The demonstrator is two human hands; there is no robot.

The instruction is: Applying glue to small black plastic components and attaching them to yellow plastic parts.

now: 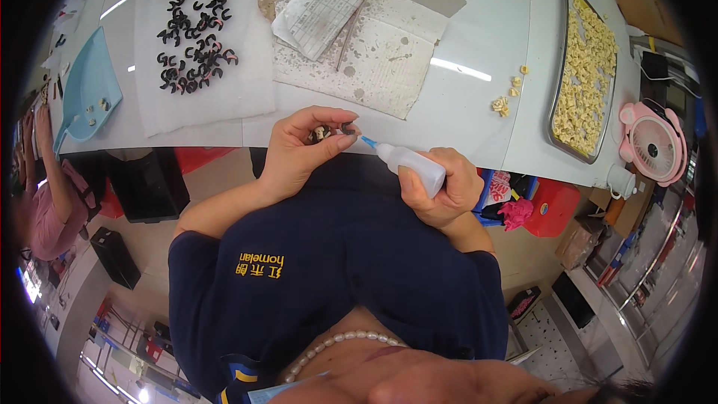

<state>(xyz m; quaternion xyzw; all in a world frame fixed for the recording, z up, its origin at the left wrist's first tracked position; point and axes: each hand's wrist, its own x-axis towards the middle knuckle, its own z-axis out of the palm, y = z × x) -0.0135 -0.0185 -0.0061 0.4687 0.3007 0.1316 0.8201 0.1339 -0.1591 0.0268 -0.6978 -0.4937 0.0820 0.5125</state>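
Note:
My left hand (288, 157) is closed near the table's front edge, with a small black curved piece (347, 129) pinched between thumb and fingertips. Small cream-and-dark pieces (320, 133) show inside the curl of its fingers; their kind is unclear. A white squeeze bottle (411, 166) is gripped in my right hand (456, 185), tilted so that its thin blue nozzle (368, 141) points at the black piece. Nozzle and piece are very close; whether they touch is too small to tell. Many similar black curved pieces (196, 26) lie spread on a white sheet (250, 82) at the far left.
A stained cardboard sheet (400, 67) bears a printed paper (325, 15) and a thin stick (350, 34). Loose cream pieces (500, 106) lie by a metal tray (553, 108) full of them. A pink fan (649, 146) stands far right, a blue dustpan (93, 86) left. Another person (60, 209) sits left.

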